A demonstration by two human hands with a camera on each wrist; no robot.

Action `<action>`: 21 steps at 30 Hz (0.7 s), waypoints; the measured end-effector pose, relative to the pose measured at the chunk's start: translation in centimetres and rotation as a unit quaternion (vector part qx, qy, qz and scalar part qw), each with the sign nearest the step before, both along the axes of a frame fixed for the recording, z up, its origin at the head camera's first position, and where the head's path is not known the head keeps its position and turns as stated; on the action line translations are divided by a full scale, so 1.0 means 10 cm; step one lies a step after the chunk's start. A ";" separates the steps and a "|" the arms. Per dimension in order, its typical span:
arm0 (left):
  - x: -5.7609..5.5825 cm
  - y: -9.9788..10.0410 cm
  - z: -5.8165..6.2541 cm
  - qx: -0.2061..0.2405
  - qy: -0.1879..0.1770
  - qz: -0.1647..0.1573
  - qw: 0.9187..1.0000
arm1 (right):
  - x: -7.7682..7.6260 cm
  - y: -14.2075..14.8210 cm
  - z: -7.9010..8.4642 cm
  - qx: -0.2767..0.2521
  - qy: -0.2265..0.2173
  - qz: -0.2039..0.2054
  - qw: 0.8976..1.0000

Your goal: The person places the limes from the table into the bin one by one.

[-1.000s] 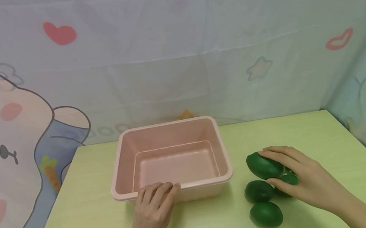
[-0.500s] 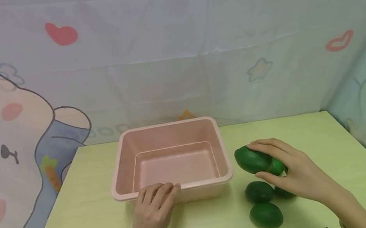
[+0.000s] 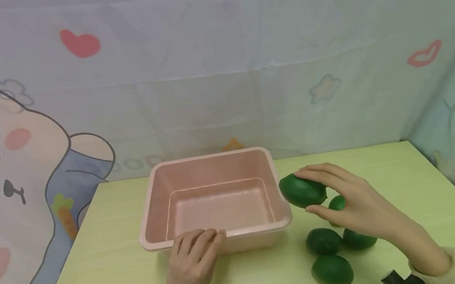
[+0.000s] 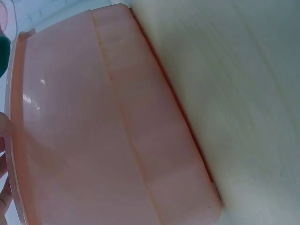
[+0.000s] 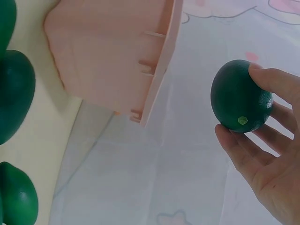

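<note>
Green fruit (image 3: 302,190) has been brought, clamped by fingers of right hand (image 3: 350,198), farther from right edge of table (image 3: 391,174), thus nearer to basin (image 3: 254,230) gripped by left hand (image 3: 191,269)

Tub (image 3: 247,243): pink, rectangular, upright on the worktop (image 3: 93,280).
Held fruit (image 3: 301,192): glossy green oval, aloft in the right fingers (image 3: 325,176) near the tub's right rim.
Four fruits (image 3: 332,271): green, lying right of the tub, one partly hidden.

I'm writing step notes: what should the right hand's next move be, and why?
Probably bring the right hand left, over the pink bin: the green fruit it holds is raised beside the right rim, and the left hand holds the near rim.
</note>
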State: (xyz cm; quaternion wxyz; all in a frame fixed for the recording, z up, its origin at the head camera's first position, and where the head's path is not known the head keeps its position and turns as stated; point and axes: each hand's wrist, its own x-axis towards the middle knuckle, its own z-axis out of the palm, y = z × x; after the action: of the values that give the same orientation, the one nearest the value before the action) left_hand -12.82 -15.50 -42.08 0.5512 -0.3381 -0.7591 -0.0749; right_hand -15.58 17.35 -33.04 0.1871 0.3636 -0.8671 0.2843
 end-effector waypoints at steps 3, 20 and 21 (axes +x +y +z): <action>0.00 0.00 0.00 -0.001 0.001 0.001 1.000 | -0.03 -0.04 0.03 0.002 0.000 0.007 1.000; -0.01 0.00 -0.02 0.004 0.005 -0.006 1.000 | -0.26 -0.25 0.12 -0.002 0.025 0.033 0.999; -0.01 0.00 -0.02 0.003 0.006 -0.006 1.000 | -0.27 -0.27 0.12 -0.002 0.023 0.034 0.999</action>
State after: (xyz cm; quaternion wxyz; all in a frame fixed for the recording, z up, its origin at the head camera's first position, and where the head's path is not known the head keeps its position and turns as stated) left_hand -12.91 -15.50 -42.27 0.5566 -0.3415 -0.7532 -0.0790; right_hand -18.28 14.65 -31.83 0.1979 0.3990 -0.8490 0.2842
